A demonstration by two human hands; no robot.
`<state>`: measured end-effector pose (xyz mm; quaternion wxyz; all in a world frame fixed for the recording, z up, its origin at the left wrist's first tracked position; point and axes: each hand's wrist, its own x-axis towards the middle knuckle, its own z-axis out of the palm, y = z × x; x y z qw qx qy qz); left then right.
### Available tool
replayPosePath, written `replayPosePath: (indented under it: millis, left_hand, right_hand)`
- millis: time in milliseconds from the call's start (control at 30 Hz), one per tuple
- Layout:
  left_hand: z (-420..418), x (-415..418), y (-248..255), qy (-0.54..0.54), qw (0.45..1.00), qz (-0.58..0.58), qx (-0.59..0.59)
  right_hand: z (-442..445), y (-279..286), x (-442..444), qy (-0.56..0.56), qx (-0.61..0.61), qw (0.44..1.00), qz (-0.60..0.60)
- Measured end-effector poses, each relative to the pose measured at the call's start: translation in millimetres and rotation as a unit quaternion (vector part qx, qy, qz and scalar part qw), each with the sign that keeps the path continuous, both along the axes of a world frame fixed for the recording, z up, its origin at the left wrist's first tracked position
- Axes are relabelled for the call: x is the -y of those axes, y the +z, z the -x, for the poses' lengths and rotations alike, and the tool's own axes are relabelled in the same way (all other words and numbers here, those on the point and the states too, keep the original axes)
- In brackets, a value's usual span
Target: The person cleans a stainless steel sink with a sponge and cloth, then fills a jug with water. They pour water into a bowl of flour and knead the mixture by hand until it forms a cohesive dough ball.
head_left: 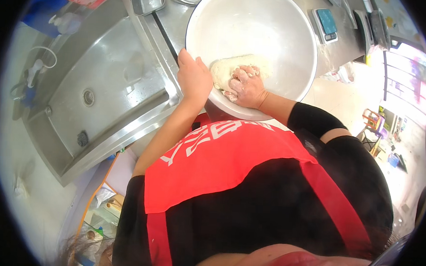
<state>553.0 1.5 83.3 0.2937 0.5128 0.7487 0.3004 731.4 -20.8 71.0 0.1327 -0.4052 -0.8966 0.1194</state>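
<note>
A large white enamel bowl [292, 36] with a dark blue rim stands on the steel counter in front of me. In its near part lies a lump of pale dough [223, 71]. My right hand [248, 88] presses into the dough with curled, flour-smeared fingers. At the bowl's left edge is my left hand [195, 77], its palm against the rim and its thumb and fingers pointing away from me. Whether its fingers grip the rim is hard to see.
Left of the bowl is a stainless steel sink [112, 71] with a scouring pad [82, 138]. A small metal tray [147, 1] stands behind. A kitchen scale [325, 25] sits right of the bowl. A pump bottle [68, 23] is at the upper left.
</note>
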Motion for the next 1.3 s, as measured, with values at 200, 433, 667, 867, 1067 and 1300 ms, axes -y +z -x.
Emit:
replayPosePath:
  millis: [200,433,667,867,1067,1300]
  left_hand:
    - [0.8,3.8,-5.3,-0.015,0.999,-0.023,-0.019]
    - [0.0,-10.3,0.2,-0.003,0.999,0.004,-0.043]
    - [-5.0,-2.8,0.7,0.001,0.999,-0.021,-0.049]
    - [-2.7,-3.1,-3.6,-0.011,0.998,-0.029,-0.057]
    - [-5.5,-14.7,1.3,-0.026,0.998,-0.015,-0.056]
    - [-8.0,-11.8,3.7,-0.002,0.999,0.014,-0.031]
  right_hand:
    - [2.5,-50.8,-102.7,-0.163,0.086,0.981,-0.052]
    - [-9.8,-36.4,-174.0,-0.163,-0.001,0.959,0.233]
    - [-19.4,-2.6,-7.7,-0.042,0.13,0.991,0.007]
    - [-30.2,-67.7,-89.8,-0.011,0.077,0.995,-0.062]
    - [-118.6,-84.2,-265.2,-0.227,0.241,0.943,0.028]
    - [-120.4,-67.2,-38.4,-0.258,0.206,0.93,0.159]
